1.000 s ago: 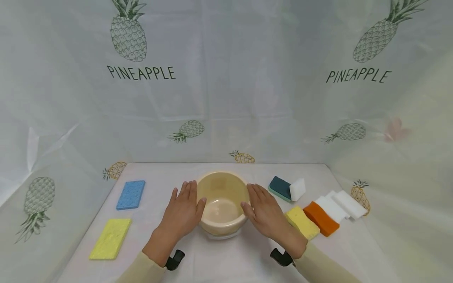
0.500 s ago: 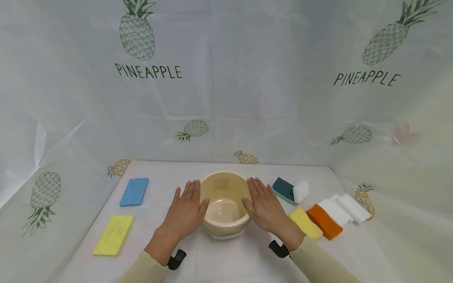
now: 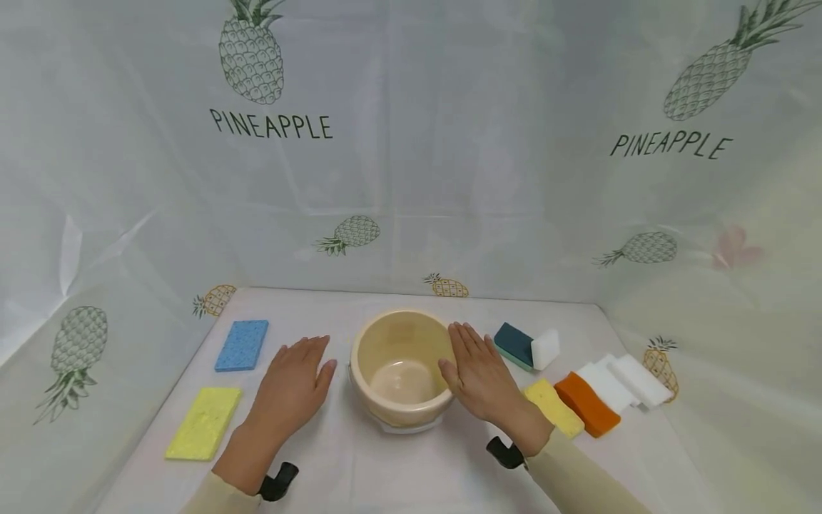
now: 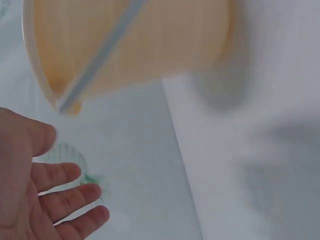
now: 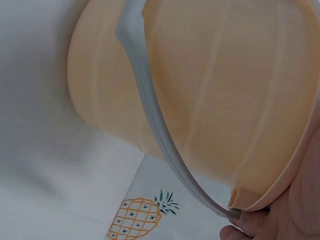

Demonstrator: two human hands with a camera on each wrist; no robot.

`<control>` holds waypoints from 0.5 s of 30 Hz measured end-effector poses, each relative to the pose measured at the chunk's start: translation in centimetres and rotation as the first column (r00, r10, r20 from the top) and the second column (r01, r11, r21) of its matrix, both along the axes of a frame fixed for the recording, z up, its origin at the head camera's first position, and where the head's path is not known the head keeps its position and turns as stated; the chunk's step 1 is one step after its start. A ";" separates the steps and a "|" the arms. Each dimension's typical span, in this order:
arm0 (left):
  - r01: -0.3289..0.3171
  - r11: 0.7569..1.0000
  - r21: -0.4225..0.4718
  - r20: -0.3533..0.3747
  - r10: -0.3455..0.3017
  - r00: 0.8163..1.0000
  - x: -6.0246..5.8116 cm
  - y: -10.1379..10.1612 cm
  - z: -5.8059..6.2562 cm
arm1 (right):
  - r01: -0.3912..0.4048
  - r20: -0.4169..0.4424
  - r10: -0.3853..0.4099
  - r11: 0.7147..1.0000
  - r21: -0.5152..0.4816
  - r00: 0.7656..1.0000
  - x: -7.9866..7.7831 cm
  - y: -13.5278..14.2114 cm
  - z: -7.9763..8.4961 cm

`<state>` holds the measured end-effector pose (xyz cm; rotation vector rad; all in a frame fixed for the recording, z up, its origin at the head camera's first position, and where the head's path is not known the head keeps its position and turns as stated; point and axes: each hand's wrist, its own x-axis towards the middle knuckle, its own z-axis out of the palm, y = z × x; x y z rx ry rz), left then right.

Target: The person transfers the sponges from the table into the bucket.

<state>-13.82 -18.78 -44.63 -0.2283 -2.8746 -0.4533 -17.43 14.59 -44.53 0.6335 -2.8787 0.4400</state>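
A cream bucket (image 3: 399,414) stands upright at the middle of the table. Its grey handle (image 5: 162,130) hangs down over the near side in the right wrist view. My right hand (image 3: 484,378) rests against the bucket's right rim with fingers straight. In the right wrist view, those fingertips (image 5: 247,222) touch the rim by the handle's end. My left hand (image 3: 289,389) is apart from the bucket, to its left, fingers extended and holding nothing. A gap shows between that hand (image 4: 45,185) and the bucket's wall (image 4: 165,40) in the left wrist view.
On the left lie a blue sponge (image 3: 241,345) and a yellow sponge (image 3: 203,424). To the right are a dark green scouring sponge (image 3: 514,344), a small white block (image 3: 545,349), a yellow sponge (image 3: 554,407), an orange sponge (image 3: 587,404) and white pads (image 3: 606,385). A pineapple-print curtain (image 3: 449,171) hangs behind.
My left hand has let go of the bucket's left rim and moved left, away from it. My right hand stays at the right rim. The head view has shifted slightly.
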 end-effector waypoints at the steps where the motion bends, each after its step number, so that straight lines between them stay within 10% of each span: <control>1: -0.022 1.000 -0.014 -0.014 0.022 1.000 0.4 -1.0 -0.1 | 0.001 0.004 -0.001 1.000 0.005 1.000 0.0 0.0 0.0; 15: -0.270 0.951 -0.151 0.032 0.277 0.960 5.4 -14.6 -6.1 | -0.008 -0.009 0.008 1.000 0.001 1.000 0.0 0.0 0.0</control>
